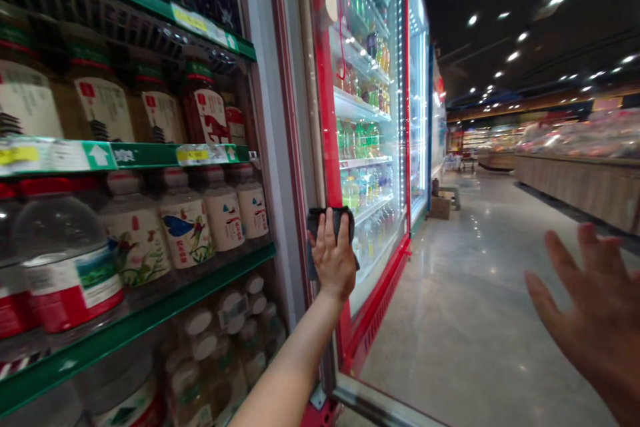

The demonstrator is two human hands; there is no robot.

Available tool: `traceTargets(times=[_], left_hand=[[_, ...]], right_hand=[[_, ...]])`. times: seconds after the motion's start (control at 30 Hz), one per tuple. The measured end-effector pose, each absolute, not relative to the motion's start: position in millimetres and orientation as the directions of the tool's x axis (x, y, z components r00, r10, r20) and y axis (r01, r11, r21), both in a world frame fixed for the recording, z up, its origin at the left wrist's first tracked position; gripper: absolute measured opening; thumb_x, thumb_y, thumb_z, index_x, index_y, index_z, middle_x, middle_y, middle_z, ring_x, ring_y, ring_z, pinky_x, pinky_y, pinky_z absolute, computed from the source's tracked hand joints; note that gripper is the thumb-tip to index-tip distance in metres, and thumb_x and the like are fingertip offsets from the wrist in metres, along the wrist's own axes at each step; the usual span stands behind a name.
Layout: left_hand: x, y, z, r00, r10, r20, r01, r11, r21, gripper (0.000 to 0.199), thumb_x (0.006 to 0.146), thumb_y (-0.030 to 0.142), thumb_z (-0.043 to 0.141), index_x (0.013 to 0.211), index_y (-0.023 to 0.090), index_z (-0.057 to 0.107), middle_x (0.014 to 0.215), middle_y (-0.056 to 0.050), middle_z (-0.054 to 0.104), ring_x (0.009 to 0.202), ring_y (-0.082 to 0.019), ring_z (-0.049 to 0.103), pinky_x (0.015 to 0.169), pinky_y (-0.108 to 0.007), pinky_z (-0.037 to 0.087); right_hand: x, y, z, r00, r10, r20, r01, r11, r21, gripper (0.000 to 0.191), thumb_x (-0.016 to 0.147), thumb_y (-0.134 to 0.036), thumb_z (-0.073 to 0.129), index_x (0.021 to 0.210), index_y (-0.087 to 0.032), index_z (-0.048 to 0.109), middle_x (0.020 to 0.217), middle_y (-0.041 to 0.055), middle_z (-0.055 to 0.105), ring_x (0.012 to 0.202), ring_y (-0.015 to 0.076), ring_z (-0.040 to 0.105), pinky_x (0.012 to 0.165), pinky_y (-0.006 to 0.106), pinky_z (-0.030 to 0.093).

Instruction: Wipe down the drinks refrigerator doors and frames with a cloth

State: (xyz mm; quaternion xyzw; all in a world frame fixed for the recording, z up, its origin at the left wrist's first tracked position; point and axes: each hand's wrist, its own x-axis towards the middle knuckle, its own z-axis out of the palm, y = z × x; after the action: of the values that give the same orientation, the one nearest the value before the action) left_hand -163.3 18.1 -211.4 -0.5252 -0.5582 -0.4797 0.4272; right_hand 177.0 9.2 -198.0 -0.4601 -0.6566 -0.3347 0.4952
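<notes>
The left grip (336,255) lies flat, fingers outstretched, pressing a dark grey cloth (315,220) against the metal-framed clear glass door (380,402); held by pressure alone, it could slip. The right grip (595,300) spreads wide, near right, nothing visible in it. Left, clear plastic bottles with illustrated labels (183,233) line a green-edged shelf (150,313); a stray forearm could topple them.

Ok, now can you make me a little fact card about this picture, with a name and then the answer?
Place: looks like a shop
Left hand: fingers stretched over a dark cloth, against a metal frame
Right hand: fingers spread, holding nothing I can see
On the left: bottles on shelves with green edges
Ahead: a red fridge with drinks
Floor: grey, shiny
</notes>
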Motion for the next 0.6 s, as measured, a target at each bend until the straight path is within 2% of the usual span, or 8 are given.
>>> traceTargets(times=[0.07, 0.13, 0.3, 0.33, 0.37, 0.43, 0.53, 0.6], left_hand=[[-141, 29, -181, -0.195, 0.125, 0.973, 0.977, -0.064, 0.204, 0.073, 0.097, 0.014, 0.047, 0.162, 0.03, 0.018, 0.169, -0.01, 0.022, 0.156, -0.029, 0.023, 0.126, -0.06, 0.018], [-128, 31, -178, -0.198, 0.12, 0.973, 0.968, -0.133, 0.214, 0.071, 0.098, 0.016, 0.047, 0.162, 0.03, 0.019, 0.17, -0.011, 0.019, 0.156, -0.03, 0.021, 0.124, -0.058, 0.024], [-156, 4, -253, 0.16, 0.221, 0.962, 0.965, -0.242, -0.105, 0.069, 0.097, 0.017, 0.052, 0.159, 0.035, 0.028, 0.169, -0.007, 0.024, 0.156, -0.028, 0.021, 0.123, -0.055, 0.028], [-163, 1, -260, 0.174, 0.242, 0.955, 0.964, -0.239, -0.115, 0.069, 0.096, 0.017, 0.053, 0.158, 0.034, 0.029, 0.169, -0.007, 0.025, 0.156, -0.027, 0.021, 0.123, -0.053, 0.028], [-168, 1, -259, 0.16, 0.25, 0.955, 0.967, -0.235, -0.101, 0.069, 0.096, 0.017, 0.053, 0.158, 0.034, 0.03, 0.168, -0.007, 0.027, 0.156, -0.027, 0.022, 0.123, -0.053, 0.029], [-161, 9, -236, 0.014, 0.218, 0.976, 0.977, -0.209, 0.032, 0.068, 0.096, 0.018, 0.053, 0.158, 0.033, 0.03, 0.168, -0.01, 0.027, 0.155, -0.029, 0.024, 0.122, -0.056, 0.029], [-117, 31, -176, -0.223, 0.129, 0.966, 0.95, -0.192, 0.245, 0.068, 0.096, 0.021, 0.051, 0.159, 0.03, 0.028, 0.168, -0.011, 0.024, 0.155, -0.031, 0.023, 0.122, -0.058, 0.027], [-80, 41, -155, -0.178, 0.103, 0.979, 0.959, -0.205, 0.196, 0.066, 0.095, 0.023, 0.054, 0.157, 0.03, 0.034, 0.168, -0.01, 0.026, 0.155, -0.031, 0.023, 0.123, -0.057, 0.025]], right_hand=[[184, 12, -202, -0.106, 0.244, 0.964, 0.92, 0.391, 0.003, 0.079, 0.098, -0.035, 0.057, 0.162, -0.04, 0.012, 0.17, 0.0065, 0.013, 0.153, 0.0373, 0.02, 0.12, 0.067, 0.02], [185, 12, -203, -0.105, 0.21, 0.972, 0.907, 0.42, 0.007, 0.079, 0.097, -0.031, 0.058, 0.162, -0.04, 0.013, 0.17, 0.0062, 0.013, 0.153, 0.0377, 0.019, 0.12, 0.067, 0.019], [183, 12, -200, -0.14, 0.163, 0.977, 0.897, 0.439, 0.055, 0.079, 0.098, -0.027, 0.057, 0.163, -0.038, 0.012, 0.17, 0.0092, 0.013, 0.153, 0.0374, 0.018, 0.121, 0.066, 0.018], [185, 13, -200, -0.154, 0.173, 0.973, 0.892, 0.448, 0.062, 0.078, 0.099, -0.027, 0.055, 0.162, -0.038, 0.011, 0.17, 0.0096, 0.013, 0.153, 0.0372, 0.018, 0.12, 0.067, 0.018], [188, 14, -200, -0.165, 0.184, 0.969, 0.884, 0.463, 0.062, 0.076, 0.1, -0.027, 0.054, 0.162, -0.039, 0.011, 0.17, 0.0096, 0.013, 0.153, 0.0366, 0.019, 0.12, 0.067, 0.018], [195, 16, -200, -0.172, 0.2, 0.965, 0.858, 0.511, 0.047, 0.072, 0.101, -0.027, 0.052, 0.162, -0.04, 0.015, 0.169, 0.0088, 0.018, 0.153, 0.0335, 0.023, 0.121, 0.063, 0.022], [206, 16, -199, -0.158, 0.207, 0.965, 0.806, 0.591, 0.005, 0.064, 0.101, -0.027, 0.052, 0.159, -0.039, 0.028, 0.166, 0.0055, 0.031, 0.149, 0.0261, 0.035, 0.123, 0.047, 0.03], [213, 17, -200, -0.116, 0.209, 0.971, 0.801, 0.597, -0.033, 0.059, 0.1, -0.027, 0.054, 0.156, -0.037, 0.037, 0.161, 0.0043, 0.041, 0.144, 0.0227, 0.043, 0.121, 0.039, 0.035]])
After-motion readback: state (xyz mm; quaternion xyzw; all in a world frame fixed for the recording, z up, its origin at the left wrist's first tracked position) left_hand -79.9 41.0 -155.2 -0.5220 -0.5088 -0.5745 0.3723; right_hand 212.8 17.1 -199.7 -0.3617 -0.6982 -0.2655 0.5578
